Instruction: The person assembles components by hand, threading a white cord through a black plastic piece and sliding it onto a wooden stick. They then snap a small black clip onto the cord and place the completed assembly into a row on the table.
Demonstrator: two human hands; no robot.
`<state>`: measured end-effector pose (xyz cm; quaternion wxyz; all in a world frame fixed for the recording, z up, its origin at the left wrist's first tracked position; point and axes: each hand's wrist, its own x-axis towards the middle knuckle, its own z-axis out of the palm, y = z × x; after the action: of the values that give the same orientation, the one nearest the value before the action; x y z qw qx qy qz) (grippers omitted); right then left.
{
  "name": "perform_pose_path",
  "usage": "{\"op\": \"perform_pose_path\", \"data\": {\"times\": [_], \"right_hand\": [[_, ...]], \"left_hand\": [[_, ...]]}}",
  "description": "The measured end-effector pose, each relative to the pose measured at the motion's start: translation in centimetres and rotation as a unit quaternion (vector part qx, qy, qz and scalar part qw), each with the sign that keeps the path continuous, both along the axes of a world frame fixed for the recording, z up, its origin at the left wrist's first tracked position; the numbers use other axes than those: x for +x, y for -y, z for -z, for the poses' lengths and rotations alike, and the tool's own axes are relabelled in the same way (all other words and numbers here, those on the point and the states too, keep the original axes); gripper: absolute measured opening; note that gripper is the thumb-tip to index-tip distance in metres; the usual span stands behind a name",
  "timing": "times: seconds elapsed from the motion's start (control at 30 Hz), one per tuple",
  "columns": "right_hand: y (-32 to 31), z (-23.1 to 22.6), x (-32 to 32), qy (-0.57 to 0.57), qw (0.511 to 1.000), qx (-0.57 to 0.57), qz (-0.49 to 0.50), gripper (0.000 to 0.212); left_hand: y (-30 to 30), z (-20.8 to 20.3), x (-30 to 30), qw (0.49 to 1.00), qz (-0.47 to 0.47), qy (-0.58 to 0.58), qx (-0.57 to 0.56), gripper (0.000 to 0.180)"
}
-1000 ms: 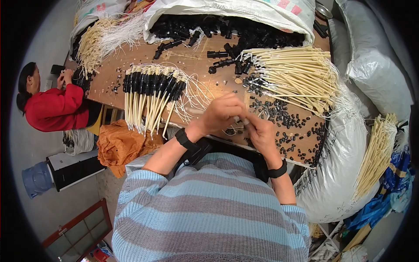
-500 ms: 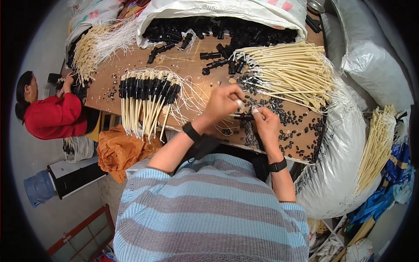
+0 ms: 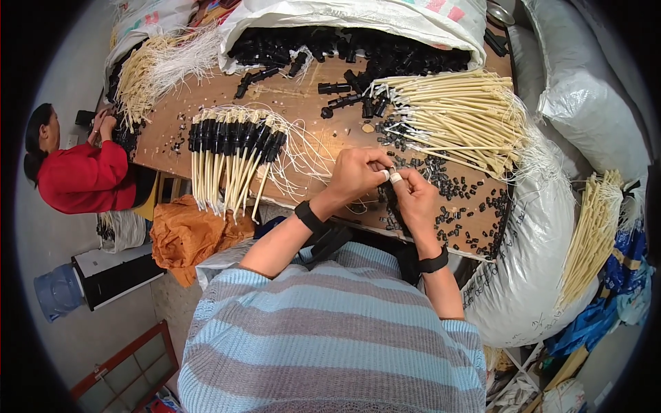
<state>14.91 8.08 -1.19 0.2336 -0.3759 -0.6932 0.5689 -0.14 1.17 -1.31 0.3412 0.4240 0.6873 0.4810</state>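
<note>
Fingertips together, both my hands meet above the near right part of the table. My left hand (image 3: 357, 177) is closed in a pinch, white wrapping on a fingertip; what it holds is hidden. My right hand (image 3: 417, 201), also wrapped at a fingertip, is closed around a black plastic part (image 3: 392, 199), mostly covered by the fingers. Small black pieces (image 3: 451, 186) lie scattered beside my right hand. Left of my hands rests a row of cream sticks with black sockets (image 3: 237, 141) and white threads. A large bundle of cream sticks (image 3: 458, 113) lies beyond my right hand.
A white woven sack (image 3: 358, 15) spills black sockets (image 3: 372, 58) at the table's far side. A person in red (image 3: 89, 175) works at the left end. Full white sacks (image 3: 523, 261) stand on the right. An orange cloth bag (image 3: 196, 237) hangs by the near edge.
My left hand has come down and right, so its fingertips now meet those of my right hand. The black part, plainer before, is now largely behind the fingers.
</note>
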Motion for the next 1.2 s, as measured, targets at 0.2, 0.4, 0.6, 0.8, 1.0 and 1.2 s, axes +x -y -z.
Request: {"op": "perform_pose_path", "data": {"times": [0.2, 0.4, 0.6, 0.8, 1.0, 1.2], "right_hand": [[-0.6, -1.1, 0.5, -0.078, 0.988, -0.133, -0.008, 0.011], [-1.6, -1.2, 1.4, -0.303, 0.876, -0.374, 0.011, 0.018], [-0.8, -2.5, 0.5, 0.043, 0.956, 0.275, -0.093, 0.011], [0.2, -2.9, -1.2, 0.085, 0.991, 0.041, -0.095, 0.018], [0.2, -3.6, -2.3, -0.059, 0.944, 0.321, -0.055, 0.017], [0.7, -3.2, -2.7, 0.031, 0.912, 0.384, -0.138, 0.022]], "left_hand": [[-0.1, -0.4, -1.2, 0.956, 0.061, -0.212, 0.192, 0.032], [0.6, -1.0, -1.0, 0.973, 0.136, -0.164, 0.084, 0.037], [1.3, -1.6, -0.7, 0.951, 0.100, -0.283, 0.070, 0.026], [3.1, -3.1, -0.8, 0.895, 0.105, -0.433, 0.026, 0.021], [8.3, -4.5, -8.2, 0.826, -0.194, -0.524, 0.078, 0.018], [9.9, -4.4, -12.0, 0.758, -0.299, -0.579, -0.004, 0.037]]}}
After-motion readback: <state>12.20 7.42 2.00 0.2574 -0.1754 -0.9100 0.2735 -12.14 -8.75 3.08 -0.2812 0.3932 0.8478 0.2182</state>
